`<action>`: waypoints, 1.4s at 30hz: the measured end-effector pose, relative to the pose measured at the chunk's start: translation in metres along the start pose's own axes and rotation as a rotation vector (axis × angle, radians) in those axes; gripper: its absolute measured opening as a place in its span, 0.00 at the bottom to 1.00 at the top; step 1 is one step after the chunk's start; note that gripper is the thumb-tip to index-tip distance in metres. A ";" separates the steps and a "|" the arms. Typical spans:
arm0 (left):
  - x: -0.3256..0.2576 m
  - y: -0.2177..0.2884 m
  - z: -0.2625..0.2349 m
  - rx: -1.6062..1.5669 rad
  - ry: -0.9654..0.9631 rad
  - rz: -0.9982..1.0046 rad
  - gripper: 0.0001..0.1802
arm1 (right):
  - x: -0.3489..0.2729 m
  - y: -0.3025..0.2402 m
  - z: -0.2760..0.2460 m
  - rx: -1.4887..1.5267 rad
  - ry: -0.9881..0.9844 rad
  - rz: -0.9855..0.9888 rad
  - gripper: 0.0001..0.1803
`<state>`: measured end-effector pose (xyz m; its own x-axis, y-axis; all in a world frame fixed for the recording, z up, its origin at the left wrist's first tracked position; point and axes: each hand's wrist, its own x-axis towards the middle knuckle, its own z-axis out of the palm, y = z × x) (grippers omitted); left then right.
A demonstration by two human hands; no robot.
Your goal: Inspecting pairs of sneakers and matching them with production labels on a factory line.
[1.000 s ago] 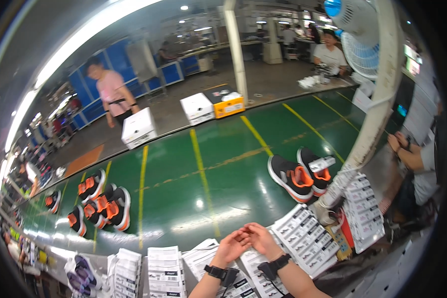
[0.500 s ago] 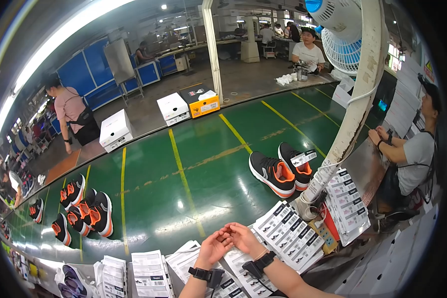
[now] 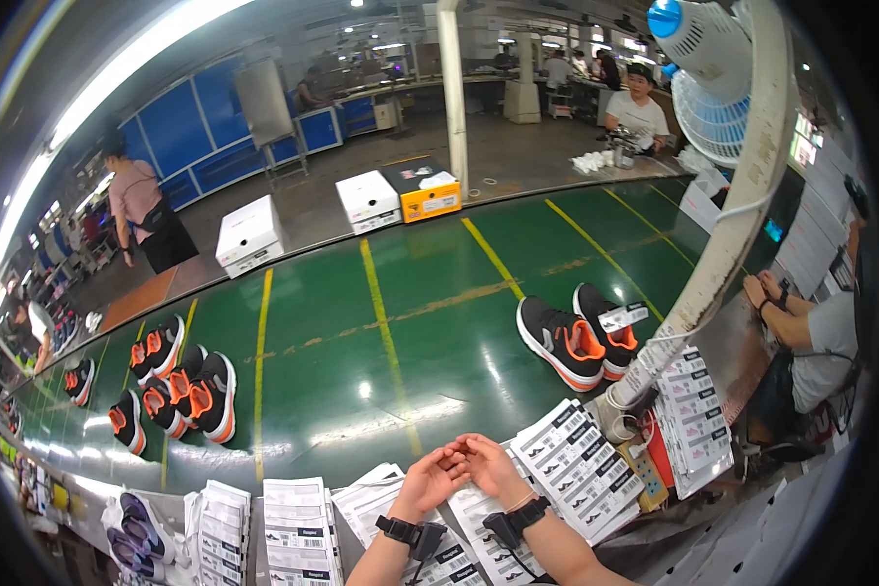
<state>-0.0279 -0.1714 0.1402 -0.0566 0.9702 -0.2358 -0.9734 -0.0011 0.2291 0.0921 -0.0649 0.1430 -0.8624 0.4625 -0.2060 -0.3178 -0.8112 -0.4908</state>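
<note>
Above the label sheets at the near edge, my left hand point(image 3: 430, 484) and my right hand point(image 3: 484, 463) are held together, fingers loosely curled and tips meeting. Nothing shows in either hand, and the left palm is partly visible. Each wrist carries a black strap. Beneath them lie printed label sheets point(image 3: 474, 510). To the right is a fanned stack of label sheets point(image 3: 568, 459). Beyond my hands, on the green conveyor belt point(image 3: 322, 391), stands a black shoe point(image 3: 559, 342) with orange lining, beside its mate point(image 3: 610, 330), which bears a white tag.
Several black-and-orange shoes point(image 3: 210, 396) stand at the belt's left. White shoeboxes point(image 3: 248, 234) and an orange-and-black shoebox point(image 3: 422, 190) line its far edge. A white post point(image 3: 742, 215) with a fan point(image 3: 710, 98) rises at right, near a power strip point(image 3: 647, 474). Other people sit or stand around.
The whole view has shifted, so the belt, shoes and boxes appear farther right. My hands stay together in nearly the same pose. The person at far left has turned slightly.
</note>
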 end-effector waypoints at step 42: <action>0.000 -0.002 -0.012 -0.033 -0.128 -0.044 0.13 | -0.006 0.002 0.010 -0.024 0.074 -0.031 0.08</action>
<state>-0.0286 -0.1745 0.1285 0.0131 0.9925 -0.1218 -0.9811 0.0363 0.1899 0.0929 -0.0726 0.1516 -0.8206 0.5129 -0.2522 -0.3332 -0.7878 -0.5181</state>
